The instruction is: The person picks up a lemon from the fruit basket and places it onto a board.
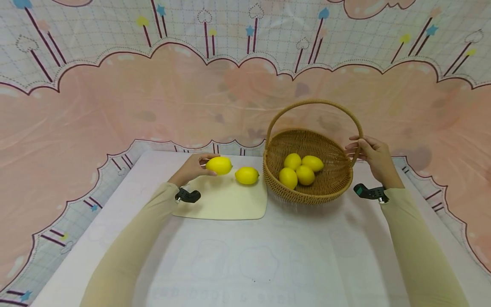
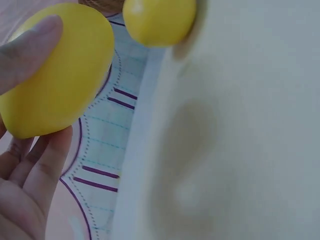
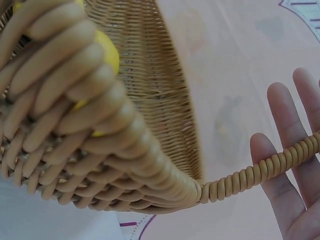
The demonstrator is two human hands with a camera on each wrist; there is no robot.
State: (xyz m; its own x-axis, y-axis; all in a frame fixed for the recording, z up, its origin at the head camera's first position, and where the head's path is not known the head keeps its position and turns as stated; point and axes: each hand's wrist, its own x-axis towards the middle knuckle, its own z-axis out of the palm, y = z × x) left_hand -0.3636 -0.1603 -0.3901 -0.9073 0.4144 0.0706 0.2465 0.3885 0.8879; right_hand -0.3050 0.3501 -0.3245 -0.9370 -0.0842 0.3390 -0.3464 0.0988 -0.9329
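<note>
Head view: left hand (image 1: 190, 169) holds a lemon (image 1: 219, 165) just above the far left corner of the cream cutting board (image 1: 226, 202), fingers curled round it from behind; a second lemon (image 1: 247, 175) rests on the board just beside it, apart from the hand. Right hand (image 1: 371, 155) sits at the wicker basket (image 1: 337, 179) handle (image 1: 314, 102) near its right base, fingers fairly straight, touching rather than clamping. Four lemons (image 1: 301, 169) lie in the basket. Handling est.: lemon looks firm, smooth-skinned, moderately light; take it across the widest part w/ thumb opposing fingers. Basket looks stiff but light and may tip under load, so steady at handle base. Faint printing shows on the table cover (image 1: 245, 273), not legible; no brand seen. Left wrist view: thumb (image 2: 30, 50) presses on the held lemon (image 2: 60, 70), fingers (image 2: 47, 160) cradle its underside; second lemon (image 2: 159, 21) lies at the board (image 2: 250, 125) edge. No writing. Right wrist view: fingers (image 3: 287, 120) spread, straight, behind the coiled handle (image 3: 260, 172); basket wall (image 3: 150, 75) fills the frame, lemon partly seen through weave. No labels.
</note>
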